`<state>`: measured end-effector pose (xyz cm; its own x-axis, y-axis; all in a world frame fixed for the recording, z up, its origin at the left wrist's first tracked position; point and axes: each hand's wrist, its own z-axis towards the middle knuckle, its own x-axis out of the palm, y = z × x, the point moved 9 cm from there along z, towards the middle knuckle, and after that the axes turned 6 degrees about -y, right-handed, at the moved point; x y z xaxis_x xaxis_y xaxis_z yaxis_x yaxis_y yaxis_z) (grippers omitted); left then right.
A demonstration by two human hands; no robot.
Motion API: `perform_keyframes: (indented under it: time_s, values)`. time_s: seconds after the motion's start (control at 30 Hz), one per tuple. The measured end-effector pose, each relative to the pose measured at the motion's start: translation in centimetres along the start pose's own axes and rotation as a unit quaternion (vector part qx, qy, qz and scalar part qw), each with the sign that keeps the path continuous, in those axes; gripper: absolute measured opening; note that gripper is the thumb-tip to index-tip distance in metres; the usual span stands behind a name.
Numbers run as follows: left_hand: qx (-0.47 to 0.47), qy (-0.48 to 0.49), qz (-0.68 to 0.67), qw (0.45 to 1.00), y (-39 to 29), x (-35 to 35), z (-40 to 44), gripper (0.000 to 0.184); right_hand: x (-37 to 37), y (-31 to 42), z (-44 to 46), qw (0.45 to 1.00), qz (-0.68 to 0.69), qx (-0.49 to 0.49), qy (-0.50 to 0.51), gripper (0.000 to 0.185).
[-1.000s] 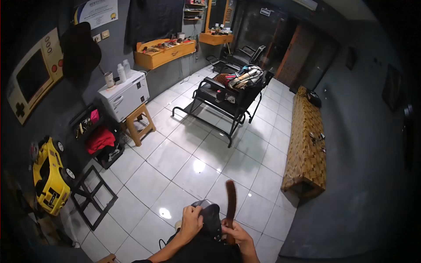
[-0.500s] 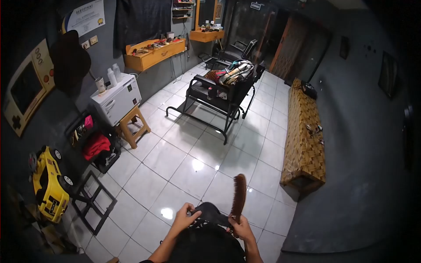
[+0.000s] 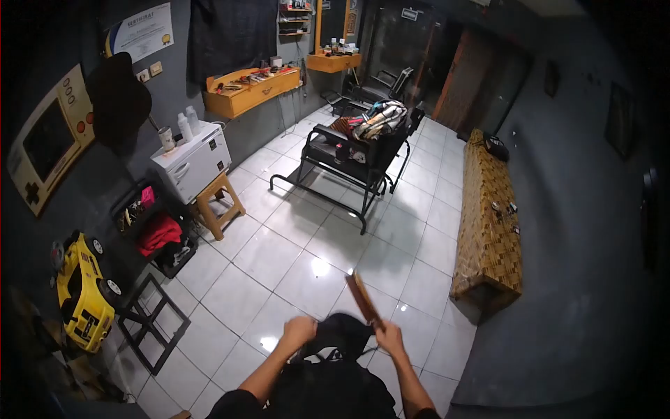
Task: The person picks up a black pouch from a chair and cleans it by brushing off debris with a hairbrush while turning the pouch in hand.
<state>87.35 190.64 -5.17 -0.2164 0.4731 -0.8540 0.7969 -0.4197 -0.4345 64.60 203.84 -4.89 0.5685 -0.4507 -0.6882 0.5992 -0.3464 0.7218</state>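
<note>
A black item (image 3: 340, 334), apparently of cloth or leather, is stretched between my two hands at the bottom centre, in front of my dark clothing. My left hand (image 3: 301, 331) is closed on its left edge. On the other side my right hand (image 3: 389, 339) is closed round the handle end of a brown wooden brush (image 3: 362, 299), which points up and to the left. Whether my right fingers also grip the black item cannot be made out.
A black barber chair (image 3: 349, 157) with a bundle of cloth stands ahead. At the left are a white cabinet (image 3: 192, 164), a wooden stool (image 3: 219, 207) and a yellow toy car (image 3: 86, 293). A woven-pattern bench (image 3: 486, 230) lines the right wall.
The brush has swung from leaning right to leaning left. Both hands have moved up slightly and a little to the right, and the view has shifted slightly.
</note>
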Motion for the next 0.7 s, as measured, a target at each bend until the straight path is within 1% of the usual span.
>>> perform_keyframes:
  time_s: [0.03, 0.07, 0.1, 0.13, 0.17, 0.2, 0.23, 0.27, 0.3, 0.37, 0.4, 0.43, 0.47, 0.5, 0.53, 0.57, 0.63, 0.67, 0.7]
  values:
    - [0.041, -0.070, -0.032, 0.996, -1.3, -2.6, 1.0, 0.022, -2.2, 2.7, 1.4, 0.999, 0.018, -0.030, -0.030, 0.025]
    - [0.071, -0.154, -0.065, 0.983, -2.6, -6.0, 0.8, 0.021, -4.6, 6.1, 2.6, 0.995, 0.048, -0.061, -0.068, 0.019]
    - [0.098, -0.237, -0.098, 0.962, -4.2, -9.9, -0.7, 0.024, -7.4, 9.8, 3.0, 0.985, 0.050, -0.112, -0.121, 0.013]
    - [0.098, -0.287, -0.131, 0.944, -5.9, -14.0, -2.7, 0.027, -9.9, 12.9, 3.0, 0.972, 0.053, -0.166, -0.157, 0.010]
    - [0.097, -0.337, -0.163, 0.922, -7.4, -17.6, -5.0, 0.031, -11.0, 12.7, 2.9, 0.974, 0.063, -0.154, -0.154, 0.010]
    - [0.099, -0.353, -0.189, 0.911, -8.4, -19.3, -6.5, 0.032, -12.2, 13.7, 2.4, 0.962, 0.167, -0.132, -0.173, 0.010]
    - [0.099, -0.370, -0.214, 0.899, -9.1, -20.7, -7.7, 0.034, -12.7, 14.4, 1.7, 0.938, 0.269, -0.107, -0.193, 0.011]
    - [0.100, -0.386, -0.237, 0.886, -9.3, -21.2, -8.5, 0.035, -12.8, 14.7, 0.7, 0.924, 0.252, -0.137, -0.252, 0.011]
    - [0.103, -0.364, -0.217, 0.900, -9.1, -19.8, -8.0, 0.035, -12.7, 14.6, -0.2, 0.905, 0.235, -0.171, -0.310, 0.013]
    - [0.110, -0.323, -0.174, 0.924, -7.2, -13.6, -6.6, 0.034, -10.4, 14.7, -1.4, 0.909, 0.232, -0.236, -0.253, 0.027]
    - [0.051, -0.173, -0.111, 0.977, -4.3, -6.5, -4.1, 0.035, -6.2, 9.8, -1.4, 0.975, 0.064, -0.134, -0.165, 0.033]
    - [-0.010, -0.016, -0.044, 0.999, 0.0, 1.6, -2.8, 0.035, -2.8, 6.3, -2.5, 0.982, 0.030, -0.133, -0.130, 0.033]
    - [-0.003, 0.107, 0.006, 0.994, 3.6, 8.3, -3.3, 0.034, 2.7, 0.1, -3.9, 0.995, -0.056, 0.043, 0.071, 0.034]
    - [0.001, 0.156, 0.054, 0.986, 5.5, 10.8, -4.6, 0.033, 8.0, -7.0, -6.8, 0.971, -0.095, 0.091, 0.201, 0.035]
    - [0.013, 0.194, 0.041, 0.980, 5.9, 13.5, -5.3, 0.032, 12.8, -13.9, -10.8, 0.894, -0.220, 0.092, 0.379, 0.032]
    - [0.025, 0.237, 0.030, 0.971, 5.9, 14.7, -6.2, 0.031, 12.9, -13.1, -10.8, 0.896, -0.195, 0.087, 0.390, 0.033]
    - [0.000, 0.217, 0.036, 0.975, 7.3, 14.9, -5.4, 0.030, 12.6, -11.2, -10.6, 0.896, -0.144, 0.079, 0.413, 0.036]
    - [-0.010, 0.208, 0.042, 0.977, 7.9, 14.7, -4.9, 0.029, 12.2, -10.2, -10.1, 0.898, -0.138, 0.099, 0.406, 0.035]
    - [-0.023, 0.200, 0.024, 0.979, 6.6, 11.3, -4.7, 0.027, 11.4, -8.2, -9.1, 0.915, -0.113, 0.096, 0.376, 0.034]
